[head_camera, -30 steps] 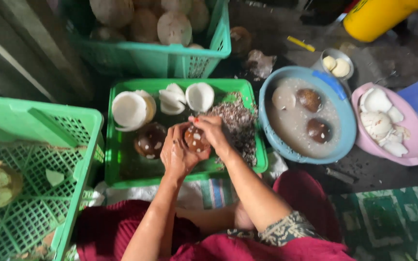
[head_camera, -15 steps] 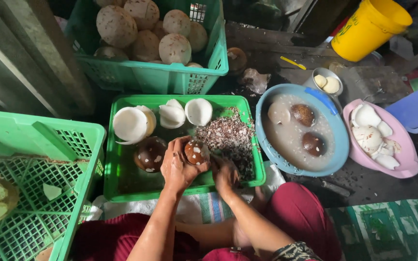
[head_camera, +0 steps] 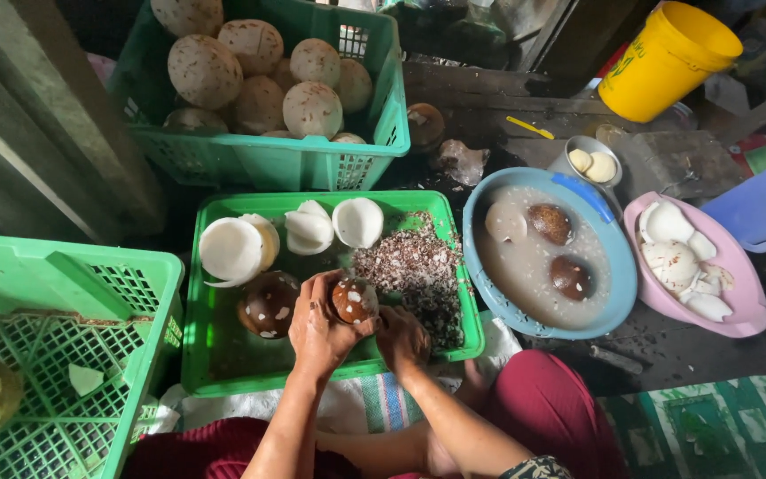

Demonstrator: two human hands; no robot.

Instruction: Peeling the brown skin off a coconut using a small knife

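My left hand (head_camera: 316, 328) is cupped around a round brown coconut piece with white flecks (head_camera: 354, 300), gripping it over the near edge of the middle green plastic crate (head_camera: 223, 377). My right hand (head_camera: 403, 337) rests clenched just beside it on the right; I cannot tell whether it holds anything. A pile of brown shavings (head_camera: 414, 270) lies in the crate, white coconut halves (head_camera: 312, 229) at its far side. A blue basin of cloudy water (head_camera: 618, 275) sits to the right.

Brown coconut piece (head_camera: 354, 300), white flecks, over green crate (head_camera: 223, 355).
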